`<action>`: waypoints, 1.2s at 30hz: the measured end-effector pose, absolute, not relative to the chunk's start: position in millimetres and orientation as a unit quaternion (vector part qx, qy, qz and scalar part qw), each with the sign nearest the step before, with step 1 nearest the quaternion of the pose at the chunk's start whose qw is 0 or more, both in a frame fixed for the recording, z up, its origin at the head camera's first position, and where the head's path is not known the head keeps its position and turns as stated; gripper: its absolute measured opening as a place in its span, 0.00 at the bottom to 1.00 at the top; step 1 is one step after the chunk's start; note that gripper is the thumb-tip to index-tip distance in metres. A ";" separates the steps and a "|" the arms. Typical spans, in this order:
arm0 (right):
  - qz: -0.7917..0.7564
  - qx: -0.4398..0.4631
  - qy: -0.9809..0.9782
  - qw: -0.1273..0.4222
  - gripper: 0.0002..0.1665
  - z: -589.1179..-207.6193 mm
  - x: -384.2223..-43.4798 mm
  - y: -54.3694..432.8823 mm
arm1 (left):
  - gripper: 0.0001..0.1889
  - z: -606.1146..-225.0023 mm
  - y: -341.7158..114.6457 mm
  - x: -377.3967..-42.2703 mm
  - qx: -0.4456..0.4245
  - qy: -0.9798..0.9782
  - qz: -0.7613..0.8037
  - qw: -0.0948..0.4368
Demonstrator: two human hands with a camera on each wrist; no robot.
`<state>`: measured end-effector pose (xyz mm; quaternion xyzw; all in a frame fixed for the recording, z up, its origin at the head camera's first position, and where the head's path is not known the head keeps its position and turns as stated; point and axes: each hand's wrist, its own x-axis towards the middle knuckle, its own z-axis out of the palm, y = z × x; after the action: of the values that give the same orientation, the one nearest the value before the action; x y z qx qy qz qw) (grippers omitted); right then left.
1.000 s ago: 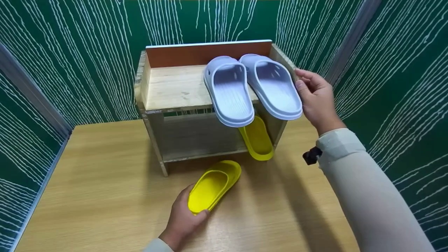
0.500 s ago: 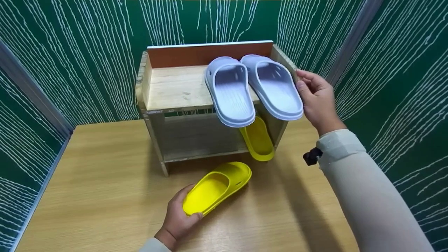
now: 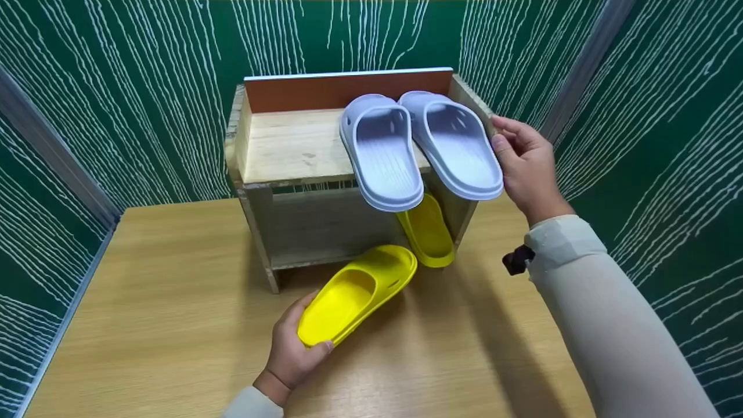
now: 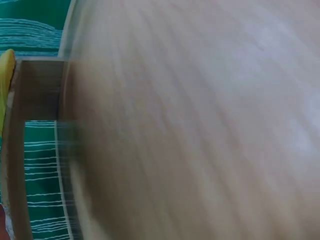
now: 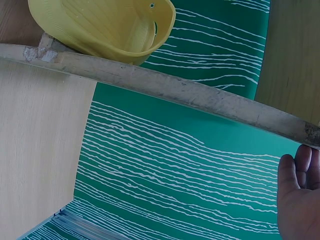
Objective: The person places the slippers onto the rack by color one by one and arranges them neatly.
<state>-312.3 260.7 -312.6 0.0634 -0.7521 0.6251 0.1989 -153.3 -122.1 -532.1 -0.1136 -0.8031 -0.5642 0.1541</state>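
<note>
My left hand [image 3: 293, 351] grips a yellow clog [image 3: 342, 307] by its heel, thumb along the near side. The toe points up and right, overlapping the lower shelf's front edge. A second yellow clog [image 3: 430, 232] sits at the right of that shelf, heel overhanging. My right hand [image 3: 529, 171] holds the front upper corner of the wooden rack's right side panel [image 3: 473, 96], beside two lavender clogs [image 3: 386, 151] on top. In the right wrist view, fingertips [image 5: 287, 167] meet the panel's edge. The left wrist view is blurred, with a sliver of yellow [image 4: 6, 80] at its left edge.
The two-tier wooden rack has a brown back board [image 3: 302, 93] and stands on a wood-grain table [image 3: 174, 325]. Green walls [image 3: 168, 98] with white drip lines enclose it at the back and both sides. A small black device [image 3: 518, 259] sits at my right cuff.
The left hand has raised the yellow clog and shifted slightly left, and the clog's toe has swung right and upward toward the lower shelf. The right hand stays in place on the rack.
</note>
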 end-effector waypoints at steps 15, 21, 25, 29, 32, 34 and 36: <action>0.622 0.057 -0.756 0.197 0.22 -312.9 -311.4 259.8 | 0.45 -520.4 -104.8 -162.1 -0.085 -0.823 -0.525 0.197; 0.623 0.057 -0.754 0.201 0.22 -313.8 -311.3 259.8 | 0.45 -519.2 -99.5 -165.7 -0.076 -0.826 -0.520 0.204; 0.617 0.062 -0.755 0.211 0.21 -314.6 -311.5 259.0 | 0.45 -518.8 -96.5 -167.6 -0.073 -0.827 -0.516 0.212; 0.614 0.062 -0.757 0.213 0.21 -314.9 -312.1 259.2 | 0.46 -517.4 -91.7 -168.9 -0.064 -0.827 -0.518 0.209; 0.609 0.060 -0.761 0.214 0.21 -314.9 -312.3 259.6 | 0.46 -516.0 -86.7 -169.7 -0.053 -0.827 -0.523 0.200; 0.607 0.058 -0.763 0.213 0.21 -314.9 -312.3 259.3 | 0.47 -515.0 -83.1 -170.2 -0.045 -0.826 -0.527 0.197; 0.607 0.058 -0.764 0.212 0.22 -314.9 -312.5 258.7 | 0.47 -514.2 -79.5 -170.6 -0.039 -0.825 -0.531 0.192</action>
<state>-312.5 258.7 -314.9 0.0575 -0.7641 0.6067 0.2115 -170.6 -79.5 -514.2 -0.0387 -0.8247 -0.5306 0.1920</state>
